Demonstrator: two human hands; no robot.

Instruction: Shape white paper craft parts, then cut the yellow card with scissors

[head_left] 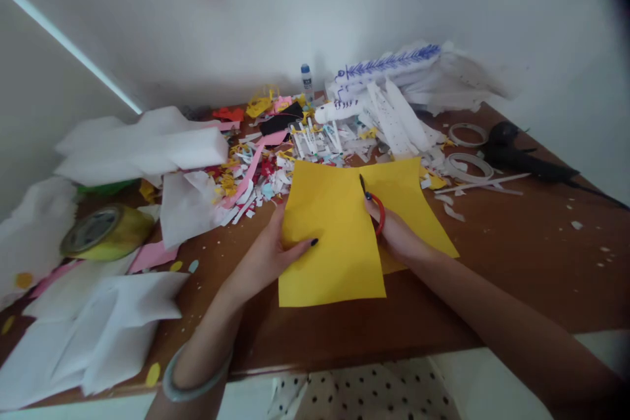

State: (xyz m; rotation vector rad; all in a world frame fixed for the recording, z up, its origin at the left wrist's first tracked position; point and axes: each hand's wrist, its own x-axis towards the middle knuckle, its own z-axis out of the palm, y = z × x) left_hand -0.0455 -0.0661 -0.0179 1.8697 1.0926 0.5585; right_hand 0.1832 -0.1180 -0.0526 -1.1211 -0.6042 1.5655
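White walls meet in a corner behind our brown wooden table (pixel 516 262), which is strewn with craft leftovers. Our left hand (pixel 275 252) lies on the left edge of the yellow sheet of paper (pixel 335 236), the thumb with its dark nail pressed flat on top and the fingers tucked underneath, pinching the sheet. Our right hand (pixel 396 233) is closed around the red-handled scissors (pixel 375 205), whose dark blades sit in a cut running down from the sheet's far edge, so the paper parts into a left flap and a right flap. The sheet rests on the table directly before us, between both hands.

No real container stands here; the nearest is a small clear bottle with a blue cap (pixel 307 81) by the wall, and we cannot make out its contents. A heap of coloured and white paper scraps (pixel 266 157) spreads beyond the sheet, with white foam sheets (pixel 147 144) to the left. A yellow tape roll (pixel 105 231) lies near the left edge, and two pale tape rings (pixel 467 151) sit at the right beside a black tool (pixel 522 154), which we cannot identify. White paper at the lower left is cut off by the frame, and most of the scissor handles are hidden in our fingers.
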